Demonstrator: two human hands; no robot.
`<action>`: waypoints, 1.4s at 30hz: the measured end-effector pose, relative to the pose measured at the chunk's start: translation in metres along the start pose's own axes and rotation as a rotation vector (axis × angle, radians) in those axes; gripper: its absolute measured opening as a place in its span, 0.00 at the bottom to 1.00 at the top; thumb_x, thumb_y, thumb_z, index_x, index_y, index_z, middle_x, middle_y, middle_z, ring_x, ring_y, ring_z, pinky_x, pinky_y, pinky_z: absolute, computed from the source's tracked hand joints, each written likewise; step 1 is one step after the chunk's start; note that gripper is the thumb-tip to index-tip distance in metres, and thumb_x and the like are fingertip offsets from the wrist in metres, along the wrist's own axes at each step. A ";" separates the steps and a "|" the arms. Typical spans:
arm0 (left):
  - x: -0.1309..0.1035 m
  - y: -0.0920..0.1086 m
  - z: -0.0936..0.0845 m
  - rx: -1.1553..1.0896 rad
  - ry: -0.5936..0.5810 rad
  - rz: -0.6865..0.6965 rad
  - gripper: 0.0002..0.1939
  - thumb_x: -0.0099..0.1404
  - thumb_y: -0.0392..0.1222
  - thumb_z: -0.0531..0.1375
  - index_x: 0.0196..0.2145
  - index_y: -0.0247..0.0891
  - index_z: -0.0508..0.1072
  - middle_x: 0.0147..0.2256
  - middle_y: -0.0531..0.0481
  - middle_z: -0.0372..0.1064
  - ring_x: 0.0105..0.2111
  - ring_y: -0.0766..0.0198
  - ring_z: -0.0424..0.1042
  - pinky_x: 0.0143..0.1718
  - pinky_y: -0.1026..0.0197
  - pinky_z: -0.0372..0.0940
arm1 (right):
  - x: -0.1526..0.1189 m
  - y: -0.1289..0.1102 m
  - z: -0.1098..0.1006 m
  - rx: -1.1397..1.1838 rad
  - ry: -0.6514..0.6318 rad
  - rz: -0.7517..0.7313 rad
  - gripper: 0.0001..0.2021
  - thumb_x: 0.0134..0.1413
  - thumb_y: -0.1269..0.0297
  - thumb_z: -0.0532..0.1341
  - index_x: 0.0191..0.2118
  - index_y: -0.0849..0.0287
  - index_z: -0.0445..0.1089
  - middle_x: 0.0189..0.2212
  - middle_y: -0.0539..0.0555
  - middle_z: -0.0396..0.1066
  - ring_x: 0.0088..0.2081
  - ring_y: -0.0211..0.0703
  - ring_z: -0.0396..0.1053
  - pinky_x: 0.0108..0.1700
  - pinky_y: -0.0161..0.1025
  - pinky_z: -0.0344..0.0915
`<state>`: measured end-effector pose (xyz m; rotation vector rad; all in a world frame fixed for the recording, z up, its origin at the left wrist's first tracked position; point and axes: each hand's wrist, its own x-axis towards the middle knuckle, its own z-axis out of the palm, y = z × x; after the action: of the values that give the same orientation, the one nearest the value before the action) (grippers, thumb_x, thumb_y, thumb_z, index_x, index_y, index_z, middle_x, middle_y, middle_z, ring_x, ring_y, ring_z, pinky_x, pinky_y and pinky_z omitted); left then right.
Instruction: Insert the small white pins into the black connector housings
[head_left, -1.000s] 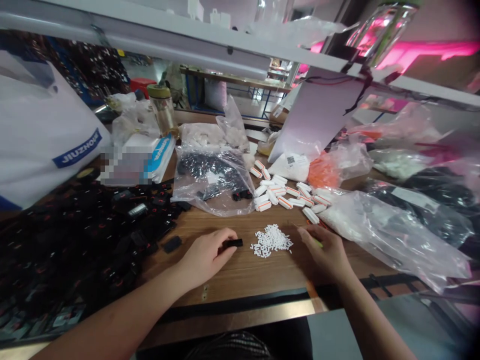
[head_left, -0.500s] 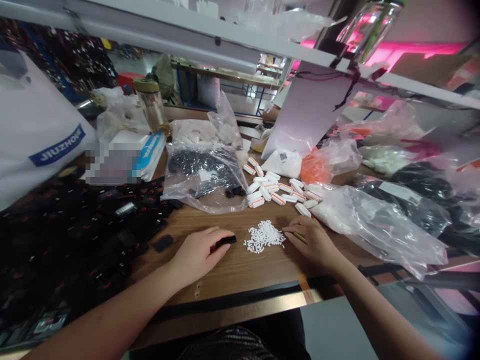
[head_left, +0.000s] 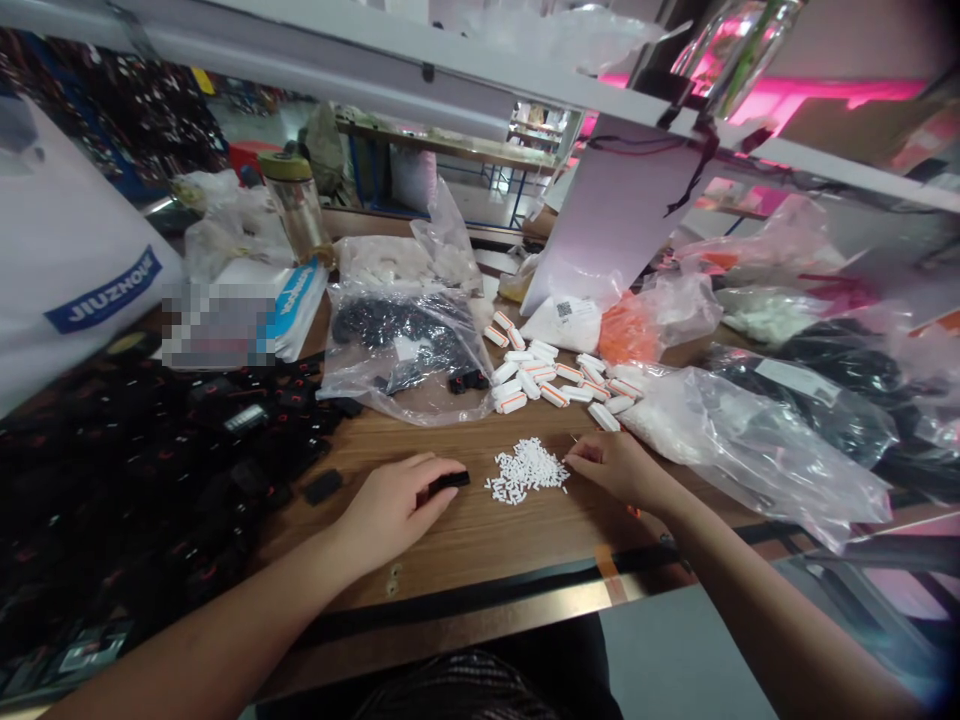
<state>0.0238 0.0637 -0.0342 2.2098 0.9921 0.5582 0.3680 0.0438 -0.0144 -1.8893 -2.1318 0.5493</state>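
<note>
My left hand (head_left: 401, 505) is closed round a small black part (head_left: 452, 481), resting low over the wooden table. To its right lies a heap of tiny white pieces (head_left: 527, 470). Just right of that heap is my right hand (head_left: 615, 465), with thumb and fingers pinched together near the pieces. A thin tip shows above its fingers, but what it holds cannot be made out. Behind the heap, several white parts with orange stripes (head_left: 553, 395) lie in a loose group. A single black piece (head_left: 322, 487) sits left of my left hand.
Many black parts (head_left: 225, 440) cover the left side of the wooden table (head_left: 450, 550). A clear bag of black parts (head_left: 409, 345) stands behind my left hand. Plastic bags (head_left: 750, 450) crowd the right side. A bottle (head_left: 296, 205) and a shelf (head_left: 480, 85) are at the back.
My right hand has turned slightly, and the greenish stick seen under its fingers before no longer shows there. An orange bit now shows below that hand. My left hand keeps its hold.
</note>
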 end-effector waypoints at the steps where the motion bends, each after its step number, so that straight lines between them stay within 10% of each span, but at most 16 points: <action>1: 0.000 0.000 0.000 -0.001 -0.001 0.003 0.13 0.70 0.40 0.57 0.51 0.46 0.73 0.40 0.52 0.74 0.31 0.64 0.71 0.38 0.59 0.66 | 0.000 0.000 -0.001 0.011 -0.004 0.006 0.12 0.57 0.60 0.59 0.29 0.58 0.77 0.22 0.48 0.74 0.25 0.40 0.70 0.27 0.36 0.62; 31: -0.001 -0.006 0.002 -0.001 0.006 0.052 0.12 0.71 0.41 0.57 0.51 0.46 0.72 0.40 0.53 0.73 0.31 0.65 0.70 0.39 0.58 0.66 | 0.003 -0.003 -0.007 -0.357 0.002 -0.311 0.10 0.59 0.71 0.58 0.33 0.54 0.77 0.34 0.51 0.77 0.38 0.45 0.72 0.43 0.41 0.57; 42: -0.001 -0.004 0.002 0.016 0.008 0.058 0.12 0.71 0.41 0.57 0.51 0.45 0.72 0.40 0.52 0.73 0.31 0.64 0.71 0.39 0.57 0.67 | -0.010 -0.015 0.004 -0.454 0.165 0.014 0.18 0.62 0.59 0.58 0.22 0.56 0.72 0.24 0.52 0.74 0.31 0.45 0.70 0.42 0.44 0.54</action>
<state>0.0223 0.0642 -0.0386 2.2576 0.9425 0.5880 0.3540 0.0318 -0.0106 -2.0822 -2.2707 -0.1031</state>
